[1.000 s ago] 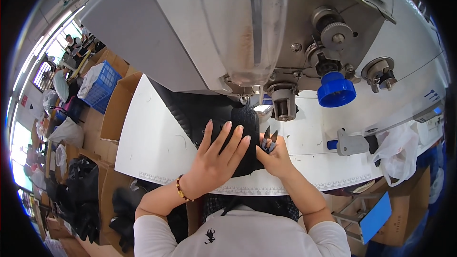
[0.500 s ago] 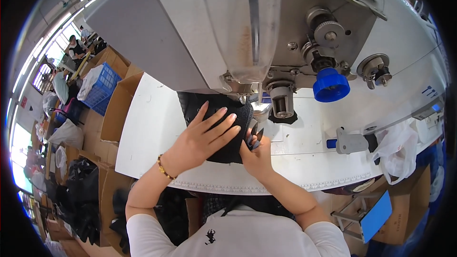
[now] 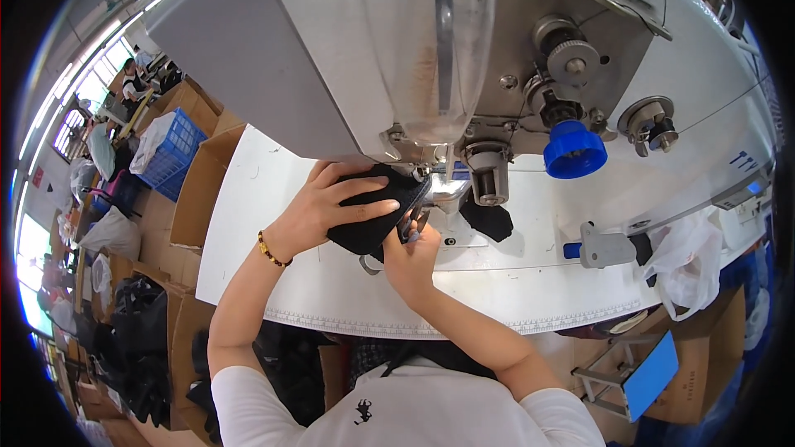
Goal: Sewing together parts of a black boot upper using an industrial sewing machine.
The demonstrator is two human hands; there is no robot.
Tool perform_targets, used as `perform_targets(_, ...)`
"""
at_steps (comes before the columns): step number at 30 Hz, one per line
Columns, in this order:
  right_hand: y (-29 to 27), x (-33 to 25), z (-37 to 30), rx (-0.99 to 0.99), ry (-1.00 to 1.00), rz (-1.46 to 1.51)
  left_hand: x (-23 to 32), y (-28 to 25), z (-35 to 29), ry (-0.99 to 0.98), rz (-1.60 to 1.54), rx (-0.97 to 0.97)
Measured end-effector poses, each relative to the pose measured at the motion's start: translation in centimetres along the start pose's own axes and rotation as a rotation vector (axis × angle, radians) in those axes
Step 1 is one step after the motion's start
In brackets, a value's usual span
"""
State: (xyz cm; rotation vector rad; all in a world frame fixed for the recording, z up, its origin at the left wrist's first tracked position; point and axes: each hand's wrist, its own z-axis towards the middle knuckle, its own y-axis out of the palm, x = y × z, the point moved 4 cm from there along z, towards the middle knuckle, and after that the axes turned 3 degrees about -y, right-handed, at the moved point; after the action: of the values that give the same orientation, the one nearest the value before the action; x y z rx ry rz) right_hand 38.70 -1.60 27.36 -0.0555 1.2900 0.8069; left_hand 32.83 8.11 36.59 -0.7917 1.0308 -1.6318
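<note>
A black fabric piece (image 3: pixel 368 232) lies under the head of the sewing machine (image 3: pixel 331 25), its far edge close to the needle area. My left hand (image 3: pixel 319 209) grips it from the left, fingers bent over its top; the thumb is hidden. In my right hand (image 3: pixel 411 266), closed at the right edge of the fabric, is a pair of thread snips (image 3: pixel 416 222) with dark blades, mostly covered by the fingers. A smaller black piece of fabric (image 3: pixel 489 218) rests on the white table (image 3: pixel 513 285) right of the machine's post.
A blue knob (image 3: pixel 575 149) and metal tension discs (image 3: pixel 573 60) stick out of the machine head. A grey lever (image 3: pixel 611 247) and white plastic bag (image 3: pixel 686 271) sit at the right. Cardboard boxes (image 3: pixel 199 199), a blue crate (image 3: pixel 172 153) and black material (image 3: pixel 137 343) stand left.
Both hands and the fabric have shifted left and away from me. My left hand has gone from lying flat to bending round the fabric. More of the smaller black piece shows.
</note>
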Motion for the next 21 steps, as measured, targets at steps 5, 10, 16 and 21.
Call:
perform_targets(5, 0.2, -0.1, 0.4, 0.003, 0.045, 0.043, -0.2, 0.1, 0.0, 0.002, -0.003, 0.064)
perform_targets(10, -0.8, -0.4, 0.6, -0.049, 0.07, 0.112, 1.4, 0.1, 0.1, -0.026, 0.127, 0.073)
perform_targets(16, -2.9, -1.4, 1.0, -0.142, 0.275, 0.168, 5.0, 0.5, 0.4, -0.135, 0.299, 0.088)
perform_targets(21, -4.2, -1.8, 1.8, -0.264, 0.311, 0.248, 6.8, 1.2, 0.9, -0.233, 0.391, 0.129)
